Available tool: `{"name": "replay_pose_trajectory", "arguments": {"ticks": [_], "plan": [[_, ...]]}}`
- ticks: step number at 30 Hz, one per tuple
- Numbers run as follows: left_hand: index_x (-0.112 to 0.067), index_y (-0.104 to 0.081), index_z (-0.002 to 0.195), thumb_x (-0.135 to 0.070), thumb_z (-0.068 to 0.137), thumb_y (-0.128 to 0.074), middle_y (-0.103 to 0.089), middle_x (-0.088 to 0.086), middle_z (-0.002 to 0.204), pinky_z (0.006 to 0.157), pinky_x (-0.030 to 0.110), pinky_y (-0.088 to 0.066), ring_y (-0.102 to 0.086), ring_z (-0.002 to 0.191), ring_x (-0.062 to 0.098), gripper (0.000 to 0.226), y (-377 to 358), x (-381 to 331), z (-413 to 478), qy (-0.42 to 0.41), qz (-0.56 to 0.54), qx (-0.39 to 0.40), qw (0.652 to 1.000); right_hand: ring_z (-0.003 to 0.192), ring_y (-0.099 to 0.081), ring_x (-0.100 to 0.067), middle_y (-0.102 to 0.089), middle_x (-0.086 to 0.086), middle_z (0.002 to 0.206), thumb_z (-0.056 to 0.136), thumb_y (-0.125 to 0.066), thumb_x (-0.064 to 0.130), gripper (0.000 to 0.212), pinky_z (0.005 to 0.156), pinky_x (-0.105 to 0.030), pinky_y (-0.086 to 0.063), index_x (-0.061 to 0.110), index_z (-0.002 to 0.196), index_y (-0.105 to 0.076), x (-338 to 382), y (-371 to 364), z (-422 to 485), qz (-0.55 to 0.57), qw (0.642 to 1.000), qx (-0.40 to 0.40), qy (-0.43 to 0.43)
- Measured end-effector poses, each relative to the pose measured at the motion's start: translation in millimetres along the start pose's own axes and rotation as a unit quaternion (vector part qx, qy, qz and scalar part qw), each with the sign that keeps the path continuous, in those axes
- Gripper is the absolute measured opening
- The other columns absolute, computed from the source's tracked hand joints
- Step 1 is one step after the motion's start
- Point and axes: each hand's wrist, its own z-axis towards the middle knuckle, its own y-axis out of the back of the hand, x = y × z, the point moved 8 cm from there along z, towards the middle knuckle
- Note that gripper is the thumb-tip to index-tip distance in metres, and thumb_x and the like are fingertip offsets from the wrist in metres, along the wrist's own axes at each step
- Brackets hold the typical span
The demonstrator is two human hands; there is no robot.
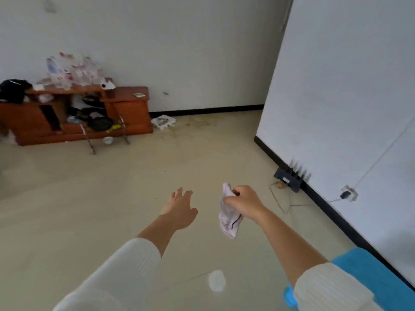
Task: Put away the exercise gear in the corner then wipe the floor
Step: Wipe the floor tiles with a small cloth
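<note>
Cloth (229,212) hung at 3 o'clock of centre, pinched in the right hand (243,204), whose grip was closed on its top, ready for wiping the floor (112,198). Left hand (179,209) reached forward, its grip spread and empty, likely for balance.

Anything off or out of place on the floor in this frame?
Yes. A white box lies tilted on the floor beside the wooden cabinet, with a smudged patch on the floor next to it. Sticks lean out of the cabinet's cluttered open front. The right hand holds a rag; the left hand is open.
</note>
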Motion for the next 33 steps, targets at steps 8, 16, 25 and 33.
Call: {"name": "replay_pose_trajectory", "arguments": {"ticks": [8,16,25,33], "plan": [[-0.019,-0.025,0.149,-0.029,0.092,-0.051,-0.013,0.009,0.158,0.111,0.044,-0.032,-0.015,0.144,0.028,0.063,141.2,311.3,-111.4,0.157,-0.004,-0.094,0.983,0.059,-0.034,-0.016,-0.036,0.000,0.062,0.077,-0.063,0.020,0.027,0.055,-0.029,-0.026,0.015,0.062,-0.041,245.2,-283.4,-9.2,-0.027,0.976,0.153,0.152],[-0.020,-0.029,0.148,-0.027,0.091,-0.051,-0.018,0.009,0.157,0.111,0.041,-0.032,-0.019,0.143,0.028,0.061,233.8,583.9,-279.5,0.348,-0.023,-0.184,0.919,0.061,-0.040,-0.016,-0.043,0.000,0.064,0.074,-0.065,0.022,0.023,0.056,-0.028,-0.031,0.015,0.065,-0.045,441.9,-564.5,-90.5,-0.068,0.910,0.312,0.265],[-0.020,-0.031,0.147,-0.026,0.092,-0.051,-0.019,0.012,0.157,0.114,0.040,-0.029,-0.019,0.143,0.030,0.058,294.4,814.2,-428.4,0.507,-0.044,-0.280,0.814,0.063,-0.048,-0.015,-0.050,0.003,0.065,0.077,-0.060,0.022,0.020,0.055,-0.026,-0.036,0.017,0.063,-0.046,631.3,-824.2,-196.3,-0.166,0.778,0.434,0.424],[-0.019,-0.033,0.145,-0.026,0.091,-0.052,-0.023,0.009,0.155,0.112,0.041,-0.032,-0.019,0.143,0.027,0.057,362.4,1014.1,-535.7,0.633,-0.065,-0.321,0.701,0.062,-0.049,-0.013,-0.049,0.004,0.062,0.079,-0.060,0.022,0.017,0.054,-0.027,-0.036,0.018,0.065,-0.051,793.3,-1040.1,-267.7,-0.182,0.685,0.498,0.500]]}}
